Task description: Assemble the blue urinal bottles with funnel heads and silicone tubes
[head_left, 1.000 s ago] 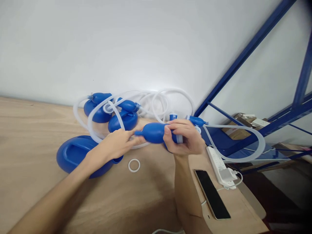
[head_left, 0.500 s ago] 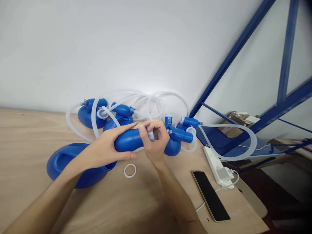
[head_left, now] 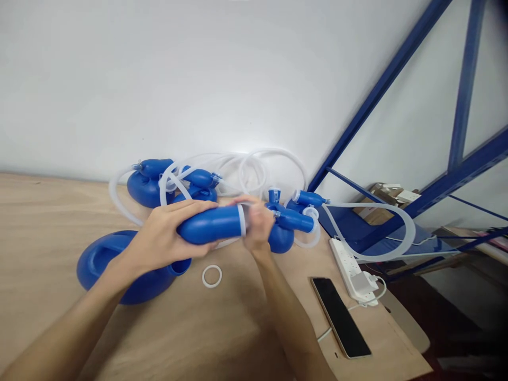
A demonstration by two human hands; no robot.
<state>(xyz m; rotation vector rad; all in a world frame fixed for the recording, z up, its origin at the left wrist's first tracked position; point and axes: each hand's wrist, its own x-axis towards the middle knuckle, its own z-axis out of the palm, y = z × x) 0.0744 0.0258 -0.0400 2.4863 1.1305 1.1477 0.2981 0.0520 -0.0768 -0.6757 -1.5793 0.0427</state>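
Note:
My left hand (head_left: 164,235) is wrapped round a rounded blue plastic tube piece (head_left: 212,225), held above the table. A white ring-like rim (head_left: 242,220) goes round its right end. At that end is my right hand (head_left: 257,223), its fingers smeared by motion, so its grip is unclear. Below the held piece, a loose white ring (head_left: 211,276) lies flat on the wooden table. A large blue plastic bottle (head_left: 130,286) with a moulded handle lies partly behind my left forearm, its open neck (head_left: 181,266) facing right.
Several blue bottles with tube pieces, such as this one (head_left: 281,239), stand along the wall, joined to coiled translucent hoses (head_left: 273,152). A phone (head_left: 340,317) and a white power strip (head_left: 349,267) with a plugged-in charger lie at right, beside a blue metal shelf frame (head_left: 381,74).
My right hand's fingers have shifted off the tube piece's body to its right end, exposing the white rim. The piece has moved slightly left with my left hand.

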